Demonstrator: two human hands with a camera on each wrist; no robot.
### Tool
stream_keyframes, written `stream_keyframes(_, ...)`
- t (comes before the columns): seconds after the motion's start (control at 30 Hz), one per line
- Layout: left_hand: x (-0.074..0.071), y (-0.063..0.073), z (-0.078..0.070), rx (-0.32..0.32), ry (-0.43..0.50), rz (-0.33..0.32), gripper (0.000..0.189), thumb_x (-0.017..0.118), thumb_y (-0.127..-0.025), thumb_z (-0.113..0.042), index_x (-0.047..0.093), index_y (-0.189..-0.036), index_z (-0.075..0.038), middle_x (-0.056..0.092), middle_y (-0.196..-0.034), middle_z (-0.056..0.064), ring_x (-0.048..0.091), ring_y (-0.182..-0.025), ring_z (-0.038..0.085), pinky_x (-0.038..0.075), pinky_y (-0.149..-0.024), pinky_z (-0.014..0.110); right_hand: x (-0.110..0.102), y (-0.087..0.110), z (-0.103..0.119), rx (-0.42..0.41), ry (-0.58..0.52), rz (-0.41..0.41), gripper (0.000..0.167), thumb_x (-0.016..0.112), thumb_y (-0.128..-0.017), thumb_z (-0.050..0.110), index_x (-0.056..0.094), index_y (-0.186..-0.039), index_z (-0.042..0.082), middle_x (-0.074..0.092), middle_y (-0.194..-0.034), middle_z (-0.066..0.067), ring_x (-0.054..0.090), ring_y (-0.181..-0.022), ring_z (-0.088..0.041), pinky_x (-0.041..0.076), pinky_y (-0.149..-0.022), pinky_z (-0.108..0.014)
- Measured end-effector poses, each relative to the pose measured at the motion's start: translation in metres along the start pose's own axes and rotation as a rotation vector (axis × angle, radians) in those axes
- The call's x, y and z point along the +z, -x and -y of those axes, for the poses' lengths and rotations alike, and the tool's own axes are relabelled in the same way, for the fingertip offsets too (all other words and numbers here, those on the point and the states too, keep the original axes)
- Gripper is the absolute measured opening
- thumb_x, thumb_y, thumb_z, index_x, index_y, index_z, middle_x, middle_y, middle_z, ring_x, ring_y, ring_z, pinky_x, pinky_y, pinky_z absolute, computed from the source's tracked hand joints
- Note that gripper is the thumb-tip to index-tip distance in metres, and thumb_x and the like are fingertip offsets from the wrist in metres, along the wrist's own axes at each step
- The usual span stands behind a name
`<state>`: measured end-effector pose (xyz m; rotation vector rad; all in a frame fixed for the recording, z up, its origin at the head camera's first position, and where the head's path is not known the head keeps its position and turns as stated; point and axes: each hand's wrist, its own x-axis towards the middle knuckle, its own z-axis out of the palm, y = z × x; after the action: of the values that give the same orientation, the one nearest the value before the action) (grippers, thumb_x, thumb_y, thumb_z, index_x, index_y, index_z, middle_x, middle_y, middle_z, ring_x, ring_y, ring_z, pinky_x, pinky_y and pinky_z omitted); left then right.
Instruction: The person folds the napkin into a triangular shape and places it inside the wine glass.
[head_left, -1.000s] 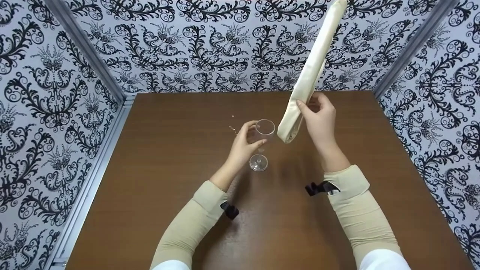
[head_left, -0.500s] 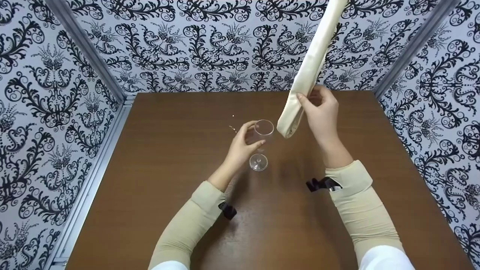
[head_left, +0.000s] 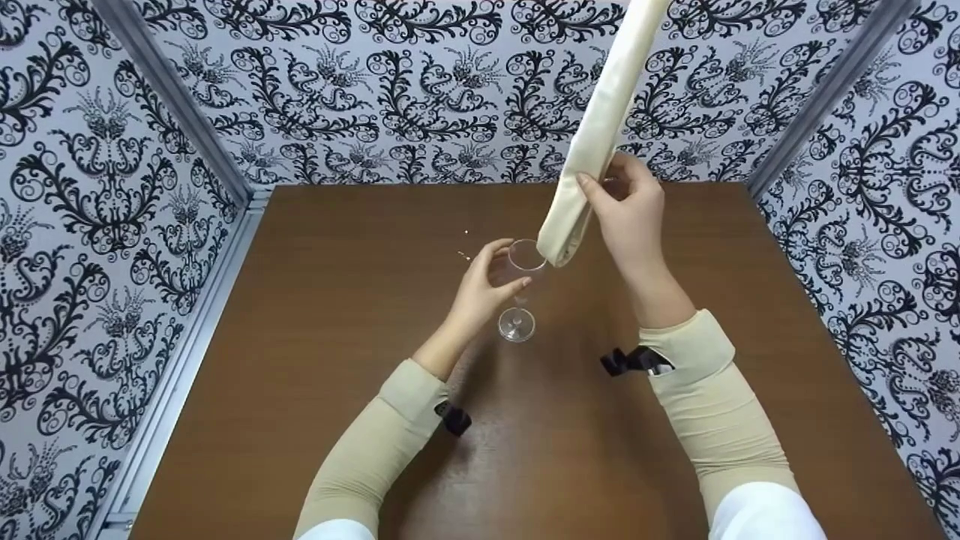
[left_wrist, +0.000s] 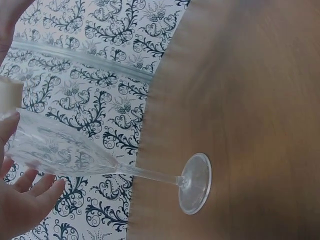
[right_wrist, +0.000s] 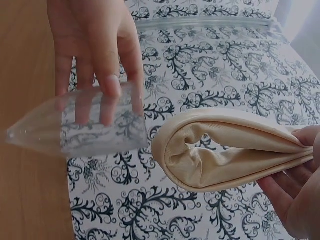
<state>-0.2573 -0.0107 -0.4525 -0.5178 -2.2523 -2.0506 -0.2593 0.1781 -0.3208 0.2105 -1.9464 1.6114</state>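
Note:
A clear champagne flute (left_wrist: 65, 150) stands upright near the middle of the table, its round foot (head_left: 517, 325) low; whether the foot touches the wood I cannot tell. My left hand (head_left: 480, 285) holds the bowl from the left, thumb in front and fingers behind. Above and right of it, my right hand (head_left: 632, 214) pinches a long, folded strip of shiny cream satin (head_left: 600, 120) between thumb and fingers. The strip slants up out of the head view. Its looped lower end (right_wrist: 182, 150) faces the flute's rim, with a small gap in the right wrist view.
A brown wooden table (head_left: 337, 337) lies under the hands. Patterned black-and-white walls (head_left: 465, 112) close it in at the back and sides, with metal rails (head_left: 187, 352) at the edges. Tiny bright specks (head_left: 465, 255) show beside the left fingers.
My right hand has risen a little, then moved left, bringing the satin strip's looped end from beside the flute to its rim. The left hand and flute have barely shifted.

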Motion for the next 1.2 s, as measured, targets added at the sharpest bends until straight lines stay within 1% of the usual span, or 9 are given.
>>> stream_keyframes(0.1,-0.003,-0.003,-0.003,0.035,-0.083,-0.017,0.06,0.078,-0.082,-0.008,0.05,-0.135,-0.003,0.057,-0.129,0.014,0.055,-0.12,0.026,0.044,-0.1,0.031,0.006,0.001,0.002,-0.005,-0.013,0.012,0.027,0.075,-0.083,0.005,0.064,-0.105,-0.007,0.065,-0.095,-0.012,0.063,-0.082,-0.021,0.055,-0.076,-0.032)
stream_keyframes(0.2,-0.004,-0.006,-0.008,0.058,-0.083,-0.017,0.054,0.074,-0.087,-0.013,0.051,-0.135,-0.002,0.058,-0.129,0.014,0.056,-0.119,0.025,0.044,-0.099,0.029,0.012,0.003,0.004,0.003,-0.027,0.028,0.027,0.075,-0.084,0.006,0.063,-0.105,-0.006,0.066,-0.096,-0.012,0.064,-0.082,-0.021,0.055,-0.076,-0.031)
stream_keyframes(0.3,-0.006,-0.01,-0.013,0.088,-0.08,-0.013,0.048,0.067,-0.093,-0.016,0.052,-0.136,-0.002,0.057,-0.131,0.014,0.056,-0.119,0.025,0.044,-0.099,0.028,0.018,0.006,0.003,-0.017,-0.05,0.045,0.029,0.074,-0.084,0.005,0.062,-0.107,-0.007,0.067,-0.097,-0.013,0.065,-0.082,-0.022,0.056,-0.075,-0.032)
stream_keyframes(0.4,-0.009,-0.013,-0.018,0.118,-0.08,0.013,0.047,0.062,-0.096,-0.014,0.05,-0.139,-0.003,0.054,-0.137,0.013,0.052,-0.124,0.025,0.042,-0.101,0.027,0.022,0.007,0.002,-0.029,-0.069,0.055,0.029,0.074,-0.084,0.005,0.062,-0.108,-0.007,0.067,-0.096,-0.011,0.065,-0.082,-0.023,0.056,-0.074,-0.033)
stream_keyframes(0.47,-0.01,-0.015,-0.021,0.127,-0.056,0.051,0.048,0.058,-0.097,-0.01,0.046,-0.142,-0.001,0.051,-0.14,0.015,0.05,-0.126,0.026,0.04,-0.102,0.028,0.024,0.007,0.001,-0.034,-0.076,0.062,0.029,0.074,-0.084,0.005,0.062,-0.108,-0.007,0.066,-0.096,-0.011,0.065,-0.081,-0.023,0.056,-0.074,-0.033)
stream_keyframes(0.63,-0.015,-0.022,-0.023,0.111,0.053,0.169,0.052,0.047,-0.096,0.002,0.033,-0.146,0.009,0.047,-0.14,0.026,0.05,-0.123,0.033,0.042,-0.101,0.033,0.029,0.008,0.001,-0.039,-0.079,0.077,0.031,0.075,-0.084,0.006,0.062,-0.109,-0.007,0.066,-0.097,-0.011,0.064,-0.08,-0.022,0.055,-0.075,-0.034)
stream_keyframes(0.73,-0.017,-0.024,-0.023,0.093,0.097,0.207,0.053,0.045,-0.095,0.004,0.03,-0.146,0.011,0.046,-0.138,0.028,0.049,-0.121,0.033,0.042,-0.101,0.033,0.031,0.009,0.0,-0.036,-0.08,0.086,0.03,0.075,-0.084,0.006,0.062,-0.109,-0.006,0.066,-0.097,-0.01,0.064,-0.081,-0.02,0.054,-0.075,-0.033)
stream_keyframes(1.07,-0.017,-0.029,-0.022,0.091,0.113,0.227,0.049,0.052,-0.095,0.002,0.039,-0.14,0.014,0.048,-0.137,0.028,0.055,-0.119,0.036,0.045,-0.099,0.035,0.033,0.011,-0.006,-0.032,-0.097,0.103,0.028,0.074,-0.085,0.006,0.063,-0.107,-0.006,0.068,-0.096,-0.011,0.064,-0.082,-0.02,0.053,-0.077,-0.032)
stream_keyframes(1.2,-0.018,-0.03,-0.02,0.09,0.082,0.216,0.045,0.055,-0.093,0.004,0.044,-0.135,0.014,0.053,-0.132,0.028,0.057,-0.116,0.034,0.045,-0.098,0.035,0.033,0.013,-0.011,-0.031,-0.091,0.117,0.027,0.075,-0.084,0.004,0.063,-0.107,-0.006,0.067,-0.096,-0.01,0.064,-0.082,-0.02,0.053,-0.077,-0.032)
